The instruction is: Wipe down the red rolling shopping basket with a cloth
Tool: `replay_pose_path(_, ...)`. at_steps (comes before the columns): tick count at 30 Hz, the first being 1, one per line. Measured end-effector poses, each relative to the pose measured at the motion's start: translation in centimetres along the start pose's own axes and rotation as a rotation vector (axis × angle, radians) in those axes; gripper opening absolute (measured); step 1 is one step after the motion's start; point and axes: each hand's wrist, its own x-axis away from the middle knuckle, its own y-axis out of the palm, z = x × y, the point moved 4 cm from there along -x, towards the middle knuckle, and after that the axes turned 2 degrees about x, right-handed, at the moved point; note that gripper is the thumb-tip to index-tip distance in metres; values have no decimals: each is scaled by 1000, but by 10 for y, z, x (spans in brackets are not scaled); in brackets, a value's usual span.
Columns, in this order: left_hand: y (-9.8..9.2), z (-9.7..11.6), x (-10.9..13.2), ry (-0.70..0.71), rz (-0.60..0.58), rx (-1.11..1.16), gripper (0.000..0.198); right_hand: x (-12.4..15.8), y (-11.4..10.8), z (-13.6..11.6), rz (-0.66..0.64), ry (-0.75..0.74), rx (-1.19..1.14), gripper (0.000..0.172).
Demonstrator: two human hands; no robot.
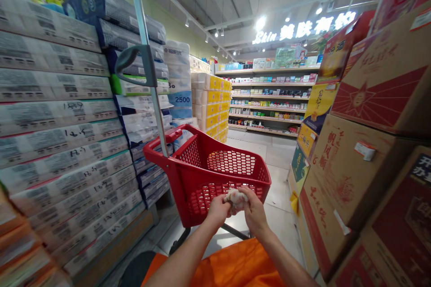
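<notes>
A crumpled whitish cloth (236, 199) with reddish patches is bunched between my two hands in front of me. My left hand (219, 208) pinches its left side, fingers closed. On the other side my right hand (253, 208) grips the cloth with fingers curled over it. Just beyond my hands stands a red plastic shopping cart (215, 179) with perforated walls. A metal pole (144, 27) with a grey handle (136, 65) rises at the cart's left end; its lower end meets the cart near the handlebar.
Tall stacks of wrapped paper packs (67, 134) line the left side. Cardboard cartons (343, 166) are piled close on the right. A pale tiled floor (276, 166) runs between them towards shelves (269, 85) of small goods at the back.
</notes>
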Motion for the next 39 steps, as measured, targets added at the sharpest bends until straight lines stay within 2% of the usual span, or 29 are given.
replay_pose_path(2, 6, 0, 5, -36, -29, 116, 16, 11, 7, -5, -35, -103, 109, 44)
replay_pose_path(4, 15, 1, 13, -129, -150, 260, 20, 18, 11, -5, -77, -159, 184, 51)
replay_pose_path(6, 21, 3, 21, -209, -273, 252, 27, 12, 5, -2, -54, -194, 239, 45)
replay_pose_path(8, 17, 9, 23, -148, -258, -14, 34, -6, -9, 6, 49, -243, 312, 36)
replay_pose_path(10, 3, 20, 19, 61, -104, -433, 41, -23, -26, 21, 191, -280, 434, 35)
replay_pose_path(12, -14, 30, 17, 289, 67, -845, 49, -27, -34, 43, 253, -295, 567, 35)
replay_pose_path(14, -30, 32, 18, 406, 154, -1139, 53, -14, -29, 70, 184, -316, 663, 38)
replay_pose_path(17, -49, 25, 19, 404, 150, -1376, 56, 21, -13, 94, 91, -355, 720, 41)
replay_pose_path(20, -59, 20, 21, 404, 133, -1500, 58, 26, -3, 78, 100, -385, 674, 39)
replay_pose_path(23, -62, 22, 20, 418, 166, -1567, 60, -6, 2, 41, 157, -433, 555, 42)
replay_pose_path(25, -64, 24, 20, 405, 196, -1595, 61, -24, 9, 27, 192, -464, 513, 46)
replay_pose_path(27, -66, 24, 20, 393, 207, -1614, 59, -24, 21, 27, 170, -482, 511, 49)
replay_pose_path(31, -73, 22, 23, 386, 203, -1632, 58, 9, 53, 38, 28, -537, 543, 47)
replay_pose_path(33, -78, 22, 24, 375, 214, -1633, 59, 15, 64, 30, -20, -578, 547, 44)
replay_pose_path(37, -87, 27, 26, 345, 251, -1623, 63, -9, 73, 1, -20, -606, 547, 40)
replay_pose_path(39, -92, 29, 28, 334, 268, -1626, 64, -18, 79, -1, -30, -603, 571, 39)
